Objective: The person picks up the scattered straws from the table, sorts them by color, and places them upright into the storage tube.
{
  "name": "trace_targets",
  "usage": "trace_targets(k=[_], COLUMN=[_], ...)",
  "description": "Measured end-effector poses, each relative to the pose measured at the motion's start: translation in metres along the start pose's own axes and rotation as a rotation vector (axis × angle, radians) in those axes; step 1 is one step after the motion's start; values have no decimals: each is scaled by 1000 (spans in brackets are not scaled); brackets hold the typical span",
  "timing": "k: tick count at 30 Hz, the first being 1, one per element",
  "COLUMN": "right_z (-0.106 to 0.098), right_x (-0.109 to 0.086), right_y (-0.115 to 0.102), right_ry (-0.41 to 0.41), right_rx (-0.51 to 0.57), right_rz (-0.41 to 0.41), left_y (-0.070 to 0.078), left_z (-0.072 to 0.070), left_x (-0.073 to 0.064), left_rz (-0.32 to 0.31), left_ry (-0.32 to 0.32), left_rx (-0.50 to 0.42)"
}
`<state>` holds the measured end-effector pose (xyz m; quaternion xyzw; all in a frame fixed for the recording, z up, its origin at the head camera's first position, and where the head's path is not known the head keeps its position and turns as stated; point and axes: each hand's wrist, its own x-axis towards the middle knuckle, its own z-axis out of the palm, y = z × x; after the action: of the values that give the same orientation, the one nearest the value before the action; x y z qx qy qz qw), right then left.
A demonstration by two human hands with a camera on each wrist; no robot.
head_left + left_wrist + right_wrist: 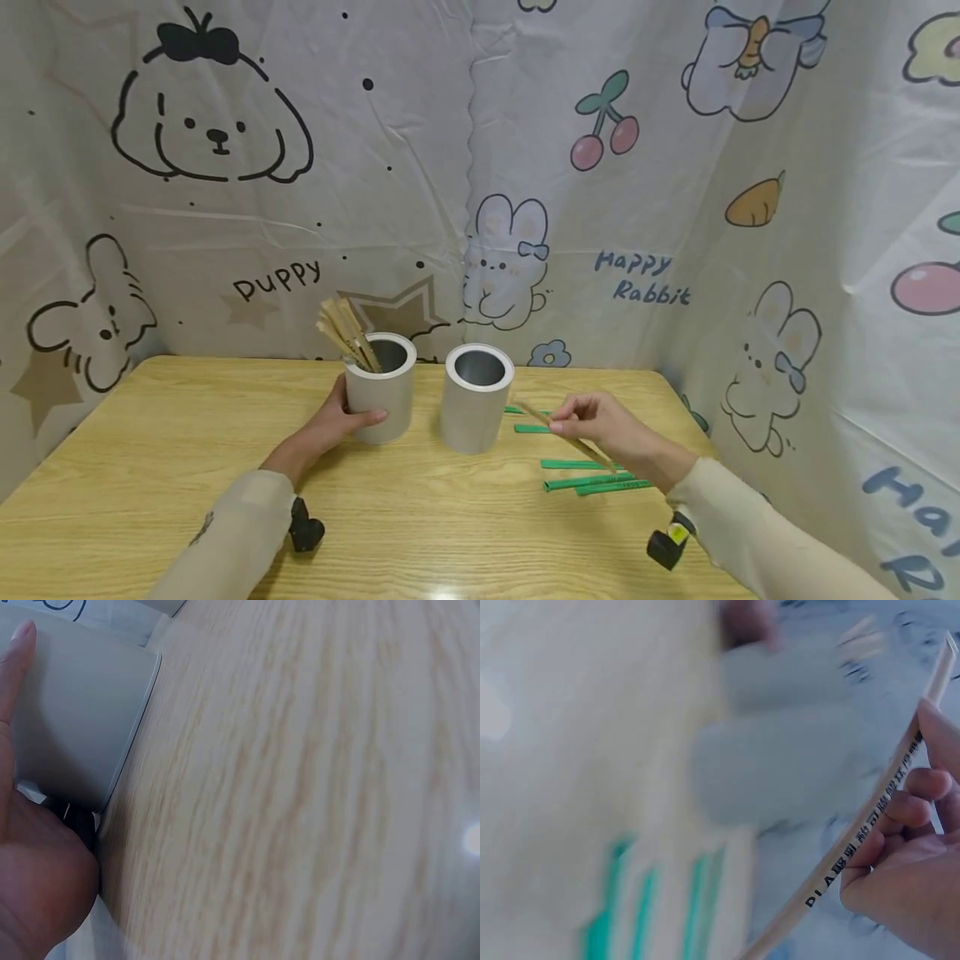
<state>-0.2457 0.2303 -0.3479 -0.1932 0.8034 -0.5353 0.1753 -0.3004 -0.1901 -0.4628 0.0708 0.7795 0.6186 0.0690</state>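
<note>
My left hand grips the left white canister around its side, thumb across the front. Several tan straws stand in that canister, leaning left over its rim. In the left wrist view the thumb lies along the canister's wall. My right hand pinches a tan straw between thumb and fingers, above the table and right of the second white canister. Black printing starting with "PLA" runs along this straw in the right wrist view. No straws show in the second canister's mouth.
Several green straws lie on the wooden table below and beyond the right hand. A printed cloth hangs behind the table and along its sides. Both canisters stand side by side near the table's back edge.
</note>
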Motion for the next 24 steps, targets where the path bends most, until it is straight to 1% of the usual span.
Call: trace_targets(k=[2,5,8,11,13,16,19,21,24], right_z=[7,23,44,65,78,94,107,116,129], right_x=[16,44,74,102,117,136,153,163,177], right_y=[-22,-53,-82,-108,-121,-137,-146,-149,-149], right_ry=[36,62,87,117,134,150,148,138,153], right_rx=[52,180,345,525,623,724,808,851,877], right_rz=[-38,-114,-187,-235,-268,-315,-367,-394,-396], left_y=[-2,-5,-6,-6,-6,-4,-4,-4,-4], left_z=[-1,-3,-4,-3,-1,1,1,0,-2], left_x=[1,1,1,1,2,3,4,4,3], left_rz=[-3,-2,-1,3,5,7,1,-1,-1], left_ry=[1,3,10,6,-4,-17,-9,-4,2], left_rx=[1,3,-2,-2,-9,-15,-24,-17,-15])
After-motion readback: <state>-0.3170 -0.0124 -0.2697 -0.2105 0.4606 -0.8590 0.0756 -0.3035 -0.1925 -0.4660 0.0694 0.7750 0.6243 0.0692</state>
